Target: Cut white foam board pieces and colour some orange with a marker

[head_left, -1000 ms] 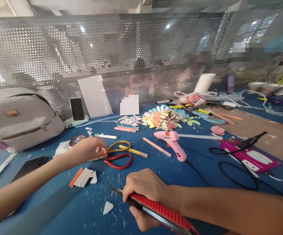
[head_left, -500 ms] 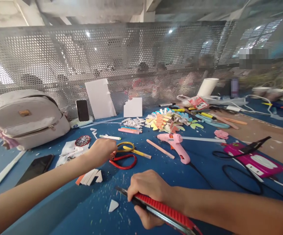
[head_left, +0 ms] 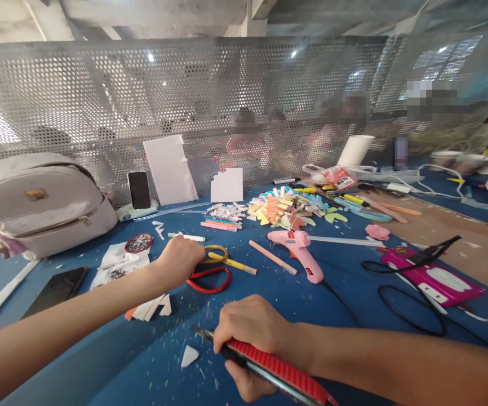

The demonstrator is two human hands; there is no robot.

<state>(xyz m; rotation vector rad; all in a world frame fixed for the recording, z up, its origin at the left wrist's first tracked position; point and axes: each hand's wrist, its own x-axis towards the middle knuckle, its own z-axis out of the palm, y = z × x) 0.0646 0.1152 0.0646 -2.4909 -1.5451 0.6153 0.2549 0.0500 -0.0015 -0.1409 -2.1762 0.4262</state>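
Note:
My right hand (head_left: 254, 338) grips a red-and-black utility knife (head_left: 278, 366), its blade out and pointing left above the blue table. Just left of the blade lies a small white offcut (head_left: 189, 356). My left hand (head_left: 185, 260) reaches forward with curled fingers, at a pair of scissors with one red loop (head_left: 227, 282) and one yellow loop (head_left: 226, 252). It covers the scissors' other end, and what its fingers pinch is hidden. A white-and-green marker (head_left: 199, 238) lies just beyond that hand. White foam strips (head_left: 149, 309) rest below the left forearm.
A pink glue gun (head_left: 301, 251) and a magenta power strip (head_left: 451, 282) with black cord lie right. Coloured paper pieces (head_left: 286, 208) are heaped behind. A grey backpack (head_left: 45, 208) and phones (head_left: 139, 190) stand or lie left. A metal mesh screen (head_left: 185, 96) closes the back.
My left hand has shifted slightly right and forward over the scissors, which stay in place. The right hand keeps hold of the utility knife. The whole view has shifted a little.

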